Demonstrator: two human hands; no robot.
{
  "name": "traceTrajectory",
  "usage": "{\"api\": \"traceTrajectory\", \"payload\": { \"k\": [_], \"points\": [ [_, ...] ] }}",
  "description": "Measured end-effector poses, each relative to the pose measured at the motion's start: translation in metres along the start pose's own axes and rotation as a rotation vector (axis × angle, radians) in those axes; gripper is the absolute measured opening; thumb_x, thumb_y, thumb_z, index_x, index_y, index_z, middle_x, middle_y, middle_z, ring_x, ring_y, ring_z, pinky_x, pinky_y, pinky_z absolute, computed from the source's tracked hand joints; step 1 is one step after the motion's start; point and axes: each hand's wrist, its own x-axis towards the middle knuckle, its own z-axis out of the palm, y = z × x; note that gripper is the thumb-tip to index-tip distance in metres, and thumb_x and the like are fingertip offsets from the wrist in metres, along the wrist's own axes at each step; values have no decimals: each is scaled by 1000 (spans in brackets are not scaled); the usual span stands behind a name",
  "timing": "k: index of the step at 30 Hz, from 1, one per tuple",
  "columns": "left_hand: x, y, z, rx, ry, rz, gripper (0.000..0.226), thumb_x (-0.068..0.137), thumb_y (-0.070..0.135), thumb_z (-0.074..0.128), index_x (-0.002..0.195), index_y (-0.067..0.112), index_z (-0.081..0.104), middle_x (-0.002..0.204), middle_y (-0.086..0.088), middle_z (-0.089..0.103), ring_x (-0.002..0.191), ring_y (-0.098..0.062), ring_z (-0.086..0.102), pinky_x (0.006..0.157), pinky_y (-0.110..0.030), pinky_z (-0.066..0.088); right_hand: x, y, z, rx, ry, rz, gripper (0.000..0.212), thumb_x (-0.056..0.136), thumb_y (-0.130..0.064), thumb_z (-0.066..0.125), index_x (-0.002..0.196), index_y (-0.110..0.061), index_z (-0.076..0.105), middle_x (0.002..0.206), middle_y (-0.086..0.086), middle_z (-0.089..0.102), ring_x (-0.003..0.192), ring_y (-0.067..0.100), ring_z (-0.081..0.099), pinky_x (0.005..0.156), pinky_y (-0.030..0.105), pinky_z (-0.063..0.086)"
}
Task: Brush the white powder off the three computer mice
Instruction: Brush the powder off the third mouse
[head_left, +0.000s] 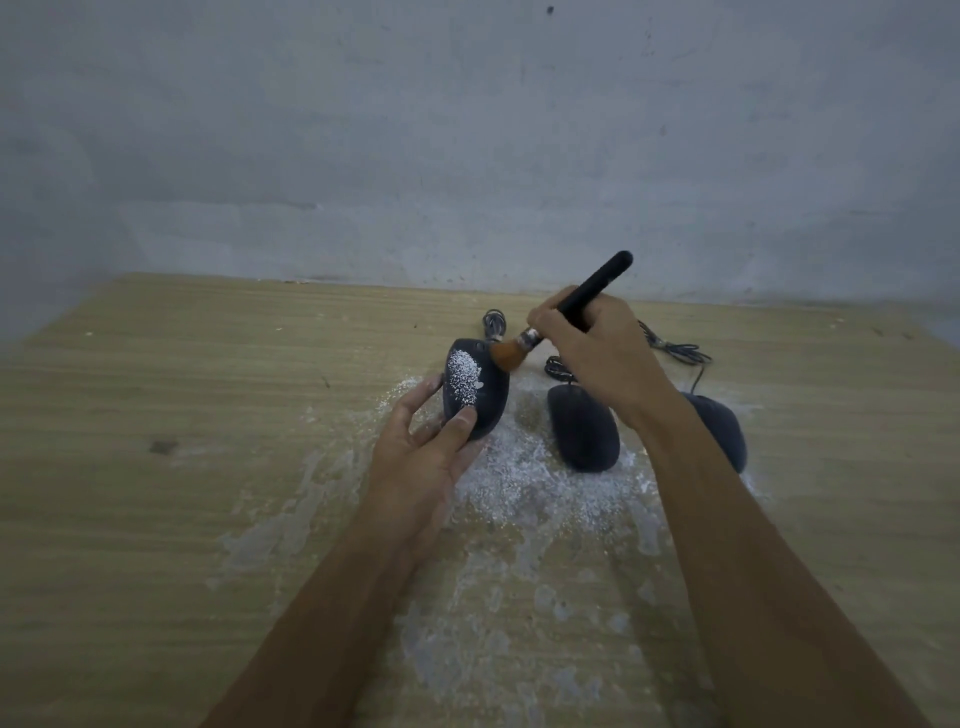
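My left hand (426, 447) grips a black mouse (488, 395), lifted and tilted, with a patch of white powder (462, 383) on its left half. My right hand (597, 343) holds a brush (571, 306) by its black handle; the orange bristles (506, 356) touch the mouse's upper right side. A second black mouse (584, 428) lies on the table just right of the held one, with no powder showing on top. The third mouse (719, 428) lies further right, partly hidden behind my right forearm.
Loose white powder (519, 483) is spread over the wooden table (182, 415) under and in front of the mice, with smeared streaks towards me. Bundled mouse cables (675, 351) lie behind the mice near the grey wall (467, 156).
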Motion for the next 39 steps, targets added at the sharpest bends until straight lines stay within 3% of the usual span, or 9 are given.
{"api": "traceTrajectory", "payload": {
  "k": [9,11,14,19,22,26,30,34,39],
  "points": [
    [0,2,2,-11,14,1,46,87,-7,65,123,20,60,110,-20,75,103,-29,74,85,-36,62,-7,-14,2,-12,-145,-107,12,96,-19,67,89,-11,73,53,-17,55,50,0,48,52,17,41],
    [0,2,2,-13,15,-5,44,88,-8,64,122,20,60,113,-21,74,105,-30,73,86,-37,61,-8,-17,4,-27,-83,-131,11,96,-21,68,90,-15,74,60,-16,61,54,-1,54,54,16,43],
    [0,2,2,-26,11,-12,43,89,-6,65,122,20,60,113,-21,74,103,-29,74,84,-36,62,-11,-21,7,-123,-199,-147,11,94,-16,67,86,-18,75,74,-11,72,70,1,65,62,18,51],
    [1,4,1,-59,15,-29,43,90,-7,63,126,16,57,106,-16,77,99,-26,75,75,-30,62,-12,-22,5,-69,-167,-170,11,96,-13,66,88,-15,73,56,-23,62,55,-4,58,53,10,41],
    [0,5,3,-46,13,-26,41,92,-5,62,128,15,56,98,-10,79,95,-21,77,78,-32,63,-13,-21,-1,-155,-291,-156,6,94,-17,70,90,-18,74,78,-11,73,75,2,67,67,21,53],
    [0,9,7,-49,52,-55,33,100,5,55,131,13,56,100,-8,79,92,-19,77,78,-31,63,-14,-21,-5,-116,-384,-149,11,93,-15,71,84,-20,73,70,-22,70,73,-7,65,65,6,46],
    [-2,13,10,-73,78,-112,31,103,8,50,134,12,57,122,-16,69,107,-26,71,88,-37,60,-12,-24,0,-56,-236,-164,10,94,-12,69,87,-17,74,70,-20,71,69,-5,65,61,13,49],
    [-4,14,10,-75,78,-115,31,104,6,48,133,10,56,115,-16,71,95,-23,73,73,-29,63,-14,-25,0,-169,-437,-116,9,92,-22,72,85,-20,76,85,9,75,87,27,69,78,39,56],
    [-5,14,12,-53,87,-115,33,102,2,48,133,10,55,107,-12,72,90,-20,74,76,-30,63,-11,-24,0,-53,-294,-142,10,94,-13,69,87,-18,76,81,-8,76,82,2,70,70,13,51]
  ]
}}
